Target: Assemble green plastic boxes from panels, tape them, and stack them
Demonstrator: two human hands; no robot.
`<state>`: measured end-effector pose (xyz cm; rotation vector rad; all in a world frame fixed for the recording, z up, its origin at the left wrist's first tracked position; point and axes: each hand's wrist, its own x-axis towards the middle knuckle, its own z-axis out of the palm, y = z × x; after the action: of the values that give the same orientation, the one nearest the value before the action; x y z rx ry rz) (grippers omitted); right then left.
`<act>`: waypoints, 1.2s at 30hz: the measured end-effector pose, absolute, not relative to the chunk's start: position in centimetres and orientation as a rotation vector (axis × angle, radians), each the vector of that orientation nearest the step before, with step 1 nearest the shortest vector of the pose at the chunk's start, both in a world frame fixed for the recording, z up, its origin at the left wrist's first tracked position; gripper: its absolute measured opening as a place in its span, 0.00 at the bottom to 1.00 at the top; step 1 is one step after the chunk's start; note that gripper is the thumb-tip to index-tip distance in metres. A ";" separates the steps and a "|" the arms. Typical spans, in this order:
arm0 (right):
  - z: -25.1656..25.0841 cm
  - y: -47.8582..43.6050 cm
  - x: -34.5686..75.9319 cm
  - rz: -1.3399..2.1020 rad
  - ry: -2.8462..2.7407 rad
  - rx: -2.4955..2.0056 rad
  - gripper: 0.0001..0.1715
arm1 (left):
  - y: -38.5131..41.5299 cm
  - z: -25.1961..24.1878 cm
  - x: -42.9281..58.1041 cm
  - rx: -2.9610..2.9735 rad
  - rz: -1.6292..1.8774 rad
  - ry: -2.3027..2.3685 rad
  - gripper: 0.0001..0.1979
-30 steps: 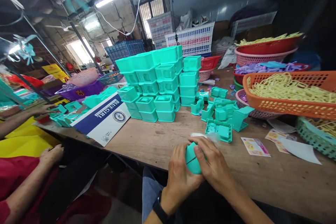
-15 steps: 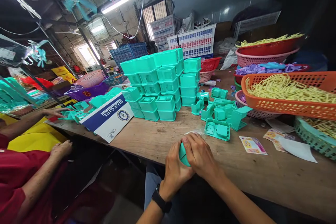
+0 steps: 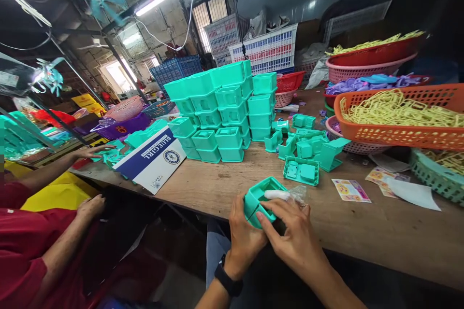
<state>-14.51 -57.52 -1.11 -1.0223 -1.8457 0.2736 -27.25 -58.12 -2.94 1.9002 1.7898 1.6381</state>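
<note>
A hollow teal plastic box (image 3: 266, 186), tilted with its opening upward, is held over the table's front edge. My left hand (image 3: 244, 229), with a black watch on its wrist, wraps around the box's left side. The thumb and forefinger of my right hand (image 3: 293, 224) are closed on the box's near right wall. A clear plastic bag (image 3: 300, 194) and a white rounded piece (image 3: 276, 195) lie along the fingers of that hand, by the box opening. Whether the fingers grip the bag is hidden. Just beyond lies a teal panel (image 3: 301, 171) with moulded recesses.
Stacked teal boxes (image 3: 221, 106) stand mid-table, beside a white-and-blue carton (image 3: 155, 159). Loose teal parts (image 3: 311, 145) and printed cards (image 3: 351, 190) lie to the right. An orange basket (image 3: 398, 128) holds yellow pieces. A co-worker's arms (image 3: 68, 231) are at left.
My right hand has shifted right and opened off the top of the box, baring its opening. The white piece now shows, and the clear bag has moved right with the hand.
</note>
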 end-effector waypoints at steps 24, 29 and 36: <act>0.2 -57.6 -14.5 0.255 -1.753 -0.999 0.17 | -58.1 -2.2 -26.8 1.841 1.648 1.769 0.11; 0.7 -55.0 -11.2 0.255 -1.535 -0.991 0.23 | -58.4 -1.0 -26.7 1.630 1.563 1.552 0.31; 0.1 -53.4 -11.4 0.707 -1.488 -1.069 0.38 | -59.0 -1.6 -26.1 1.633 1.511 1.399 0.33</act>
<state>-11.38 -53.43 0.06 -1.0688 -1.4885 0.7068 -26.09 -59.01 -1.55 1.6331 1.3994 1.5111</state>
